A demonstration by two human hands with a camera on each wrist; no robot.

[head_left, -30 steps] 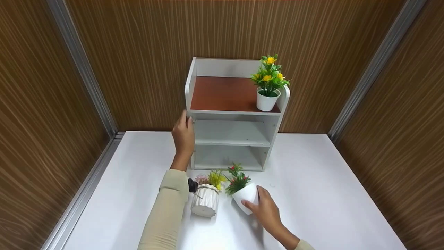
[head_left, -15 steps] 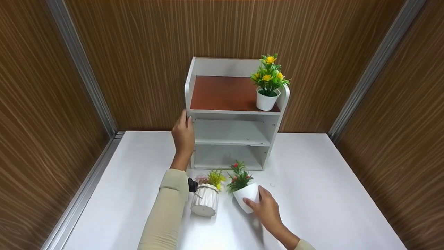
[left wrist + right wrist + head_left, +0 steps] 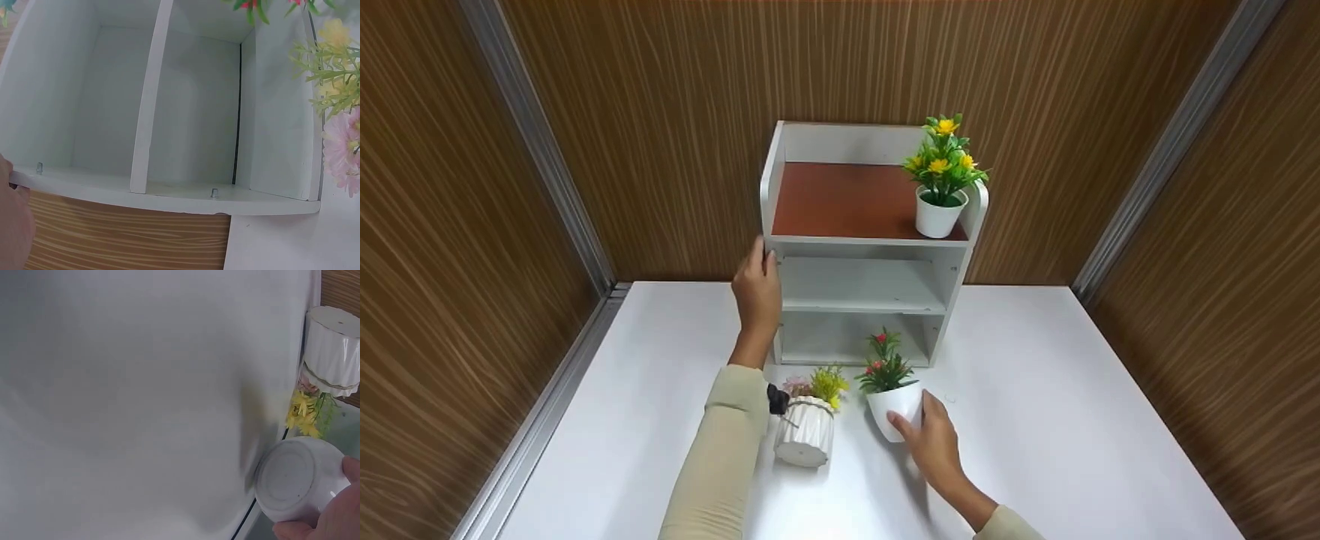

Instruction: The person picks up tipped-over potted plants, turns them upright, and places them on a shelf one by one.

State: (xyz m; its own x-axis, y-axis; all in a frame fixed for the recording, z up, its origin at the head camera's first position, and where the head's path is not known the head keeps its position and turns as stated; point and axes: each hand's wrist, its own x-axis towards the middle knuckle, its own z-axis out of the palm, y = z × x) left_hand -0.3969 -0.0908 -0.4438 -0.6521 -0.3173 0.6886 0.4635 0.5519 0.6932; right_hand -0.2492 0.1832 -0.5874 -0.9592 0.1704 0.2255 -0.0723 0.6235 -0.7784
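Observation:
My left hand [image 3: 757,289] grips the left side edge of a small white shelf [image 3: 877,310] with a reddish-brown top. In the left wrist view, part of that hand [image 3: 14,225] shows at the shelf panel's edge. My right hand [image 3: 936,437] holds a white flowerpot [image 3: 892,409] with a green, red-flowered artificial plant, thumb at the front and fingers at its right side. The pot tilts slightly to the left, close before the lowest compartment. Its round base [image 3: 287,478] faces the right wrist camera.
A ribbed white pot [image 3: 804,435] with yellow and pink flowers stands between the forearms, a cord tied round it. A yellow-flowered potted plant [image 3: 939,210] stands at the top's right end. Wood-patterned panels [image 3: 675,150] enclose the white table [image 3: 1050,420].
My right hand has raised the red-flowered pot slightly towards the shelf and turned it more upright. The left hand keeps its hold on the shelf's side.

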